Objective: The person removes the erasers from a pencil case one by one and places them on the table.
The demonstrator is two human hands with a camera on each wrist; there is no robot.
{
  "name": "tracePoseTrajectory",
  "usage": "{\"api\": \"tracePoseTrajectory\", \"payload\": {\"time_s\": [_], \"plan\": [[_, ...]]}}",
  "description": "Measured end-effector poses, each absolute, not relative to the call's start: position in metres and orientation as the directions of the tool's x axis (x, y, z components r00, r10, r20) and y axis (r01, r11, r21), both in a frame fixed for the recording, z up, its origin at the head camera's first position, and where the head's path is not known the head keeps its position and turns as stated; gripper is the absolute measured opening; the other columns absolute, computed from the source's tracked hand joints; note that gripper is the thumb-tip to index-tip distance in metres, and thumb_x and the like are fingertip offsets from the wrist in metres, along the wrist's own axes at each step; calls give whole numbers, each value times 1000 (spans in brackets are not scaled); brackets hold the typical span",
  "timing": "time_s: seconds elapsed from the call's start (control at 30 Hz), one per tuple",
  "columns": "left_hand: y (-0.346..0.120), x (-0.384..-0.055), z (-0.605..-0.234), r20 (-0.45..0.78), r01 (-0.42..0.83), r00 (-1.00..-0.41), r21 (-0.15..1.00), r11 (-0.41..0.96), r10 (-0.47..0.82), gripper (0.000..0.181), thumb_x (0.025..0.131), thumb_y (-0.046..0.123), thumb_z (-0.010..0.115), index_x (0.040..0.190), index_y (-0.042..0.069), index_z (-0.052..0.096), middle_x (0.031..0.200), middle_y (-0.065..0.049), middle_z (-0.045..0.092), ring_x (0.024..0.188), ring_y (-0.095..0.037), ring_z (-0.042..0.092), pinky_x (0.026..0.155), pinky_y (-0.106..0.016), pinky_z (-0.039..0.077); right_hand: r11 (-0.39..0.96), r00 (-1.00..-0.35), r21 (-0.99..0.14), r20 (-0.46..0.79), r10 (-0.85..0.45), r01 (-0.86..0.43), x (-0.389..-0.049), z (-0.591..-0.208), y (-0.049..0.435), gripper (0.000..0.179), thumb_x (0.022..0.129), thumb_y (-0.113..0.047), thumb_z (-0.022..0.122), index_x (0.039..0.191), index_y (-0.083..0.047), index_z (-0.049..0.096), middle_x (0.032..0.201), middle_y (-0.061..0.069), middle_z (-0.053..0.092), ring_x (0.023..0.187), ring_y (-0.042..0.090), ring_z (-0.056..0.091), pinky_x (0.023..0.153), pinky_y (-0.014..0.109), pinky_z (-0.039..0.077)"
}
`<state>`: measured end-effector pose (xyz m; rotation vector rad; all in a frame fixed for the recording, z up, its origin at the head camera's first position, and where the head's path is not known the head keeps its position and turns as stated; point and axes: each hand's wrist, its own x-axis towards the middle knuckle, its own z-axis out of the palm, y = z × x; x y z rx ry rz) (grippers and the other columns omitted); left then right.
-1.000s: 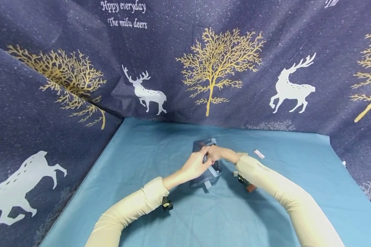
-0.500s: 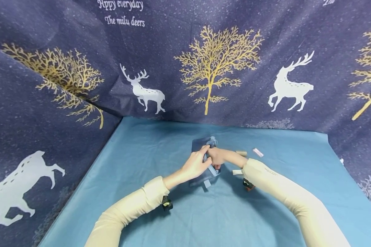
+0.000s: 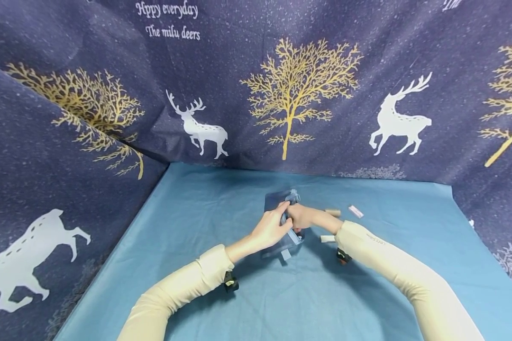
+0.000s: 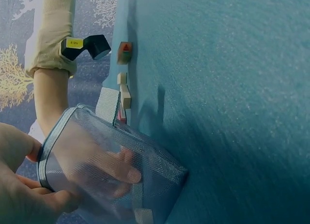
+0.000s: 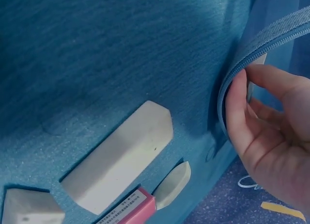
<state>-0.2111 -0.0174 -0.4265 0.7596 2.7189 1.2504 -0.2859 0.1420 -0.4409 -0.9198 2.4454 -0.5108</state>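
Note:
A blue mesh zipper pouch point(image 3: 274, 199) stands tilted on the blue cloth, its zipped mouth held apart. My left hand point(image 3: 269, 229) grips the rim of that mouth between thumb and fingers. Through the mesh point(image 4: 162, 158) in the left wrist view, my right hand point(image 4: 99, 166) shows inside the pouch with its fingers bent downward. In the right wrist view the right hand point(image 5: 278, 117) reaches past the zipper point(image 5: 276, 42), its index finger and thumb close together. A sliver of something pale shows behind these fingers; whether they hold it is hidden.
Right of the pouch lie a long pale block point(image 5: 118, 158), a smaller pale block point(image 5: 33, 207) and a pink-sleeved eraser point(image 5: 128, 209) with a whitish end. An orange-and-green block point(image 4: 124, 53) sits farther off. A patterned dark curtain point(image 3: 239, 118) closes the back.
My right hand has shifted slightly at the pouch mouth, and its forearm has moved a little to the right, uncovering more of a pale block. The left hand keeps its grip.

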Motion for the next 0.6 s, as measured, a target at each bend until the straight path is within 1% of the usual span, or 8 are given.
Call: {"api": "tracePoseTrajectory", "payload": {"time_s": [0.03, 0.13, 0.2, 0.27, 0.33, 0.43, 0.53, 0.6], "plan": [[-17, -211, -427, 152, 412, -877, 725, 552, 455, 56, 91, 20, 45, 142, 4, 30, 42, 6, 32, 29, -1, 20, 33, -18, 22, 695, -660, -488, -278, -698, -528, -286, -442, 142, 47, 77, 10, 50, 123, -2, 52, 54, 2, 58, 45, 13, 54, 47, 20, 45], [-18, -214, -433, 158, 422, -874, 715, 557, 460, 56, 91, 21, 44, 143, 4, 30, 42, 6, 33, 30, -3, 22, 33, -17, 23, 658, -649, -468, -210, -731, -590, -287, -444, 143, 30, 72, 9, 51, 93, -7, 65, 45, -6, 46, 39, 5, 38, 45, 17, 35], [-18, -214, -432, 156, 425, -871, 714, 556, 465, 57, 90, 22, 44, 142, 4, 30, 42, 6, 33, 31, -6, 23, 33, -17, 23, 639, -642, -462, -178, -746, -615, -287, -444, 143, 24, 69, 8, 50, 80, -9, 63, 44, -9, 37, 39, 5, 28, 46, 17, 30], [-19, -214, -432, 162, 429, -869, 716, 550, 467, 57, 90, 21, 44, 142, 3, 30, 42, 6, 34, 31, -7, 23, 33, -17, 24, 638, -649, -459, -159, -744, -619, -287, -444, 142, 21, 68, 7, 51, 65, -11, 60, 42, -10, 34, 38, 4, 26, 45, 16, 29], [-19, -214, -431, 168, 432, -868, 721, 542, 468, 57, 90, 21, 44, 142, 2, 30, 42, 6, 33, 31, -7, 23, 33, -17, 24, 644, -658, -461, -156, -736, -611, -287, -443, 143, 18, 69, 5, 52, 65, -12, 56, 43, -10, 33, 39, 4, 26, 45, 16, 29], [-19, -214, -431, 168, 433, -866, 723, 539, 470, 58, 90, 20, 43, 143, 2, 29, 42, 6, 34, 31, -6, 23, 33, -17, 25, 641, -664, -477, -147, -733, -601, -287, -441, 146, 12, 72, 1, 56, 72, -11, 57, 46, -8, 37, 41, 4, 30, 46, 17, 31], [-19, -214, -431, 163, 428, -867, 727, 537, 471, 57, 91, 21, 43, 143, 3, 28, 42, 6, 34, 31, -6, 23, 33, -17, 25, 627, -657, -494, -139, -741, -602, -286, -439, 149, 9, 77, -6, 60, 86, -10, 60, 56, -7, 49, 48, 2, 42, 50, 17, 39], [-19, -214, -432, 160, 425, -869, 728, 539, 469, 57, 91, 21, 43, 143, 3, 28, 42, 6, 34, 31, -6, 23, 33, -17, 25, 615, -649, -520, -143, -747, -593, -285, -438, 152, 16, 80, -11, 62, 96, -9, 62, 67, -4, 58, 55, 3, 51, 56, 18, 44]]}}
